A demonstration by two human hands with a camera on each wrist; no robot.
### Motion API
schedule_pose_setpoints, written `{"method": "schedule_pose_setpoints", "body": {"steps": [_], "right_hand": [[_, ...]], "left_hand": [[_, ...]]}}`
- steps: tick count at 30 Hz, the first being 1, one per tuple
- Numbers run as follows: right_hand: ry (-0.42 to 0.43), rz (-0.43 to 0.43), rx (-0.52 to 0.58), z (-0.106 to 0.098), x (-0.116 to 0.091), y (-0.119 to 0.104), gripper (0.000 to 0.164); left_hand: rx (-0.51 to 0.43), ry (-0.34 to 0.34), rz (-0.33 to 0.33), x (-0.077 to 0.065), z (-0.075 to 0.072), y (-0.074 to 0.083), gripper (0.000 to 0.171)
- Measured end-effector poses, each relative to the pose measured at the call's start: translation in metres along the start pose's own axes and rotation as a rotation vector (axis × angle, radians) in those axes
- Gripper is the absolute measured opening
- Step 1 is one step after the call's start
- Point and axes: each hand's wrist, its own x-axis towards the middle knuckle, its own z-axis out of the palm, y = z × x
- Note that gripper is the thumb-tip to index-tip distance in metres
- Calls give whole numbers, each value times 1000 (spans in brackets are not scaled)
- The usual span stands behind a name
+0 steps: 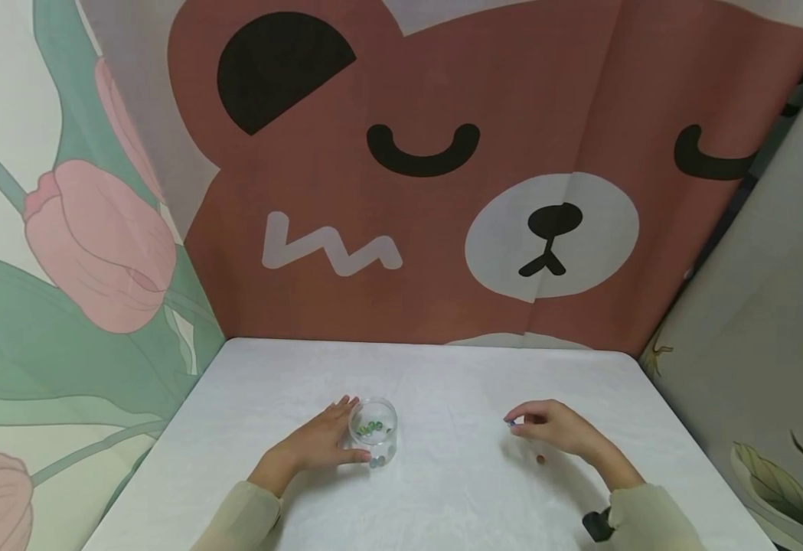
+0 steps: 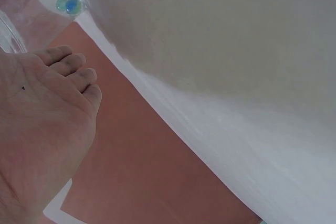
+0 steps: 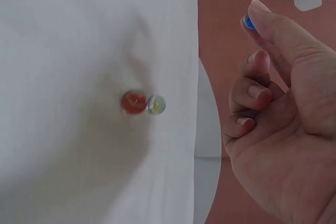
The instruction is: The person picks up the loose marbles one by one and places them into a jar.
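Observation:
A clear round container (image 1: 396, 438) stands on the white table with several green-tinted marbles (image 1: 371, 428) showing inside it. My left hand (image 1: 321, 438) rests at its left side, fingers extended along the far side and thumb stretched across the near side. In the left wrist view, marbles (image 2: 73, 6) show through the container at the top left corner. Between thumb and index finger, my right hand (image 1: 558, 428) pinches a blue marble (image 3: 249, 22) above the table; its other fingers curl toward the palm. Below it lie a red marble (image 3: 134, 102) and a clear marble with yellow (image 3: 157, 105), side by side.
The white cloth-covered table (image 1: 442, 505) ends at a brown bear-print curtain (image 1: 429, 306) behind. Floral hangings (image 1: 98, 252) flank the left side, and a paler curtain (image 1: 752, 344) the right. A black object (image 1: 598, 525) sits by the right sleeve.

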Motion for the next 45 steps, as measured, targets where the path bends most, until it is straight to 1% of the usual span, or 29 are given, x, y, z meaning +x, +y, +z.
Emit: {"method": "schedule_pose_setpoints", "body": {"steps": [9,12,19,25,29,35,41,45], "right_hand": [[40,5,14,8,9,-14,33],[44,1,21,11,13,-18,33],[44,10,30,19,22,-24,32],[38,17,21,25,31,-31,32],[38,1,9,29,36,-36,30],[17,-44,1,35,44,-39,23],[3,-57,31,42,50,-45,21],[2,-57,50,47,53,-51,21]], "left_hand": [[10,2,5,2,1,-1,110],[9,5,9,2,1,-1,110],[10,-3,-9,0,1,1,110],[5,-2,1,0,0,2,109],[2,-1,1,0,0,2,107],[-1,2,10,-1,0,2,108],[-12,5,17,-2,0,3,108],[8,0,10,-1,0,3,107]]}}
